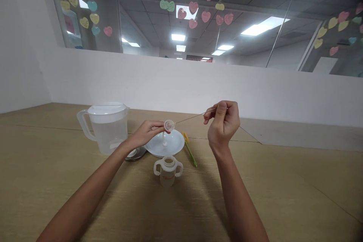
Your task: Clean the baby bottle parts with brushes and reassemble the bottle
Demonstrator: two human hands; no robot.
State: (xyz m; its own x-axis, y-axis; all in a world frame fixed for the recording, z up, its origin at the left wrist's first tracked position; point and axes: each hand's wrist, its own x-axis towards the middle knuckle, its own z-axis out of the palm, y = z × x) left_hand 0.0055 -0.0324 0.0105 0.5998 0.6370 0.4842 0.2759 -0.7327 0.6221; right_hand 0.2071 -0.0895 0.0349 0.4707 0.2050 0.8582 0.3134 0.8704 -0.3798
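My left hand (pixel 146 133) pinches a small clear round bottle lid (pixel 169 125) by its edge, above a white bowl (pixel 178 145). Below the lid shows a short pale straw with a round weighted end (pixel 164 143); whether it hangs free or touches the bowl I cannot tell. Raised to the right, my right hand (pixel 224 123) is closed on a thin wire (pixel 193 117), which looks like the stem of a straw brush. Its far tip reaches the middle of the lid. Nearer me stands a clear two-handled baby bottle (pixel 168 176), upright with its mouth uncovered.
A lidded plastic pitcher (pixel 110 130) stands at the left. Beside the bowl lies a green-handled brush with a yellow head (pixel 190 151). A dark round dish (pixel 138 154) holding something white is partly behind my left forearm. A white wall (pixel 170 83) rises behind the wooden table (pixel 283 189).
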